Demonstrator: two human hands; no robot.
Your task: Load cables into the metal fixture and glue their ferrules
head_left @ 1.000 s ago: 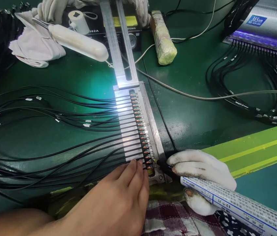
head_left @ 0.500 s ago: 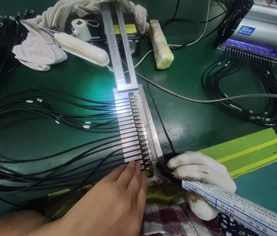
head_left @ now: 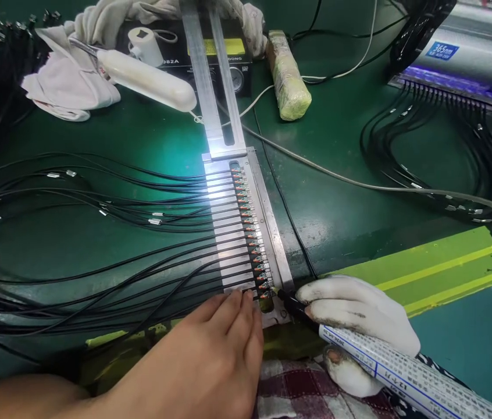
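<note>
A metal fixture (head_left: 278,256) holds a row of black cables (head_left: 176,241), their stripped ends and small metal connectors (head_left: 255,244) lined up over a slot. My left hand (head_left: 224,349), bare, has its fingers pressed together at the fixture's near end. Its fingertips are closed on the lowest cable, whose connector shows just beyond them. In a stained white glove, my right hand (head_left: 359,314) grips a labelled white dispensing syringe (head_left: 403,366) with a black front end. The syringe's fine tip meets the connectors near the bottom of the row; exact contact is too small to tell.
A metal slide (head_left: 205,87) extends back from the fixture. Beyond lie a white-handled tool (head_left: 148,81), a cloth (head_left: 71,87), a black control box (head_left: 239,75) and a wrapped block (head_left: 287,75). At right, a 365nm lamp (head_left: 468,52) glows purple over more cables. Yellow-green tape (head_left: 438,270) covers the table nearby.
The view has shifted slightly. The syringe tip has moved a little down along the connector row, and its rear end has dipped. My left hand keeps its place by the lowest cable.
</note>
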